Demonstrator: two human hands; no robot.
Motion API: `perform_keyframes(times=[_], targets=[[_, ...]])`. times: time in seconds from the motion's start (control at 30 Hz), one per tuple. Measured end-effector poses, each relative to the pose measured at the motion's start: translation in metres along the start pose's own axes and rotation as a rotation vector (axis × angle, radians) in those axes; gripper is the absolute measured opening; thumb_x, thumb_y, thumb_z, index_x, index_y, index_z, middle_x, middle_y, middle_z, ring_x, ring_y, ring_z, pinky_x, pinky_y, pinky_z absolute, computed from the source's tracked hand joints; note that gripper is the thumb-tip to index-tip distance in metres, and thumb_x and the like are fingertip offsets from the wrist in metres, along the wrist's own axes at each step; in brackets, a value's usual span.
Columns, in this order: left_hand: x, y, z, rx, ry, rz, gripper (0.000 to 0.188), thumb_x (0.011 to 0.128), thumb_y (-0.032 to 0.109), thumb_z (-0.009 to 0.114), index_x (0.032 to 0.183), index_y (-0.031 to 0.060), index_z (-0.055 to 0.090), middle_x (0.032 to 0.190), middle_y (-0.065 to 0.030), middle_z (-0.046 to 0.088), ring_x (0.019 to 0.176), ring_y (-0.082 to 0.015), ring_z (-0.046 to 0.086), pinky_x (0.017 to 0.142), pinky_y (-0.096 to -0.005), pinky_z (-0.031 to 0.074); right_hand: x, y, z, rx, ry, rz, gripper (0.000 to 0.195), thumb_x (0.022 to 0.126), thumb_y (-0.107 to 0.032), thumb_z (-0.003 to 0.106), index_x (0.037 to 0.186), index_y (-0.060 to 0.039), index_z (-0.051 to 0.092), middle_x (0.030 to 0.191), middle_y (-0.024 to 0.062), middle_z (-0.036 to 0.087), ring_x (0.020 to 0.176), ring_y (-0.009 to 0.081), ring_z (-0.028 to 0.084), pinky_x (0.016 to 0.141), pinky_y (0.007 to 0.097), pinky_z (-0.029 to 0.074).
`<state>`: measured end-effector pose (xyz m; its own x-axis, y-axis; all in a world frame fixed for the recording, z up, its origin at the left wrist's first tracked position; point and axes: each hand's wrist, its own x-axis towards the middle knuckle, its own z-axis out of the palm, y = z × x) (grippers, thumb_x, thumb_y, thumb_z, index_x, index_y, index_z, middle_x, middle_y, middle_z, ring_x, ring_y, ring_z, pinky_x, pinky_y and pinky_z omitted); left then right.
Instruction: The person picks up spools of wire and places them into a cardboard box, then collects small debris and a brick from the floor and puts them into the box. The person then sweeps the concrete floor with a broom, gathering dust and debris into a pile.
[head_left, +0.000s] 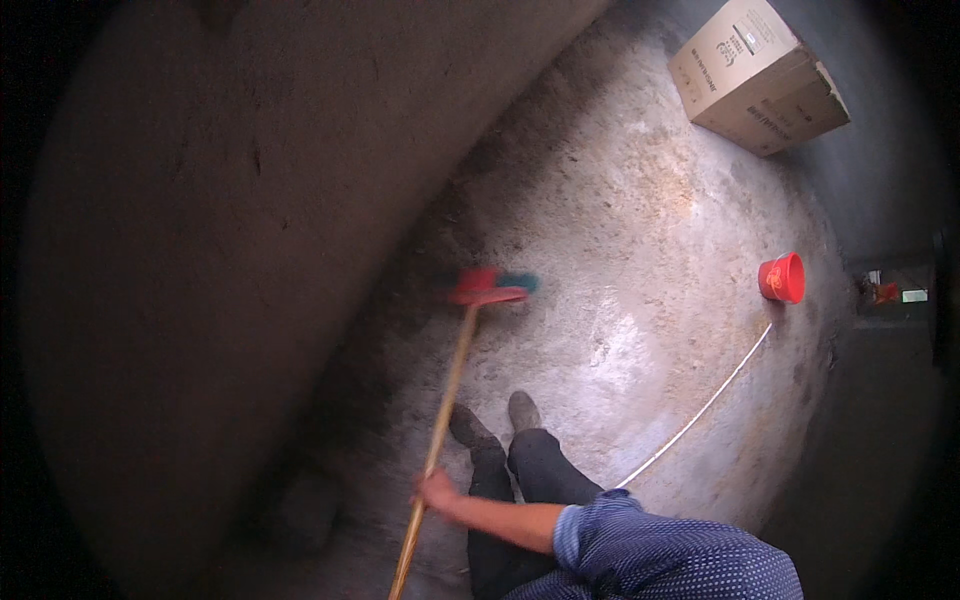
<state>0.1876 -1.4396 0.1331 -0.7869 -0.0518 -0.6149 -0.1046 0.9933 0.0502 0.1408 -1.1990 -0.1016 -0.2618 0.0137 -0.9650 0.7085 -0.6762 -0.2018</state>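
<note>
My right hand (437, 491) is closed around the wooden handle of a broom (450, 375), about midway along the part that shows. The broom's head (484, 289), red with teal bristles and blurred, lies on the rough floor beyond my shoes. Below my hand the handle runs out of view at the bottom edge. My left hand is out of view. To the right, a red bucket (776, 279) with a thin handle sits on the floor. A thin white hose or rod (705, 409) stretches from near the bucket toward my blue patterned sleeve.
A large cardboard box (750, 82) with printing stands at the upper right by a wall. A dark wall (247, 225) fills the left side. Small red and pale objects (892, 294) show at the far right. The concrete floor (637, 247) has dark stains.
</note>
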Motion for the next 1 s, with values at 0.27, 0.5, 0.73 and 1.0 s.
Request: perform_keyframes(times=[0.27,0.5,0.73,1.0], targets=[[-0.044,0.045,-0.075,-0.062,-0.067,-0.418,0.032,0.08,0.039,0.063,0.089,0.0087,0.068,0.069,-0.0225,0.059,0.065,-0.0379,0.059,0.058,-0.0454,0.045,0.015,0.015,0.084,-0.745,-0.279,-0.192,0.018,0.08,-0.006,0.052,0.092,0.0072,0.051,0.077,0.0158,0.058,0.063,0.0241,0.062,0.052,0.0372,0.05],[0.101,0.187,-0.011,0.153,-0.094,0.068,0.031,0.079,0.038,0.064,0.091,0.0103,0.068,0.072,-0.0203,0.061,0.068,-0.0365,0.06,0.059,-0.0432,0.047,0.104,-0.151,-0.065,0.047,0.269,-0.117,0.016,0.084,-0.011,0.046,0.095,-0.0009,0.05,0.069,0.0109,0.055,0.054,0.0217,0.055,0.046,0.0383,0.044],[0.176,0.326,0.024,-0.18,0.077,0.614,0.021,0.073,0.025,0.069,0.073,0.0048,0.063,0.064,-0.015,0.06,0.058,-0.0321,0.059,0.052,-0.0407,0.047,0.135,-0.264,-0.222,0.43,0.426,-0.277,0.007,0.079,-0.008,0.044,0.074,-0.0031,0.047,0.06,0.0082,0.046,0.049,0.0207,0.047,0.042,0.0366,0.04],[0.067,0.189,-0.061,0.198,0.049,0.183,0.027,0.079,0.032,0.065,0.089,0.0073,0.068,0.072,-0.0179,0.063,0.065,-0.0345,0.061,0.061,-0.0415,0.048,0.021,-0.192,-0.065,0.1,0.211,-0.047,0.008,0.083,-0.003,0.044,0.091,-0.003,0.044,0.072,0.0099,0.051,0.058,0.0221,0.056,0.05,0.036,0.048]])
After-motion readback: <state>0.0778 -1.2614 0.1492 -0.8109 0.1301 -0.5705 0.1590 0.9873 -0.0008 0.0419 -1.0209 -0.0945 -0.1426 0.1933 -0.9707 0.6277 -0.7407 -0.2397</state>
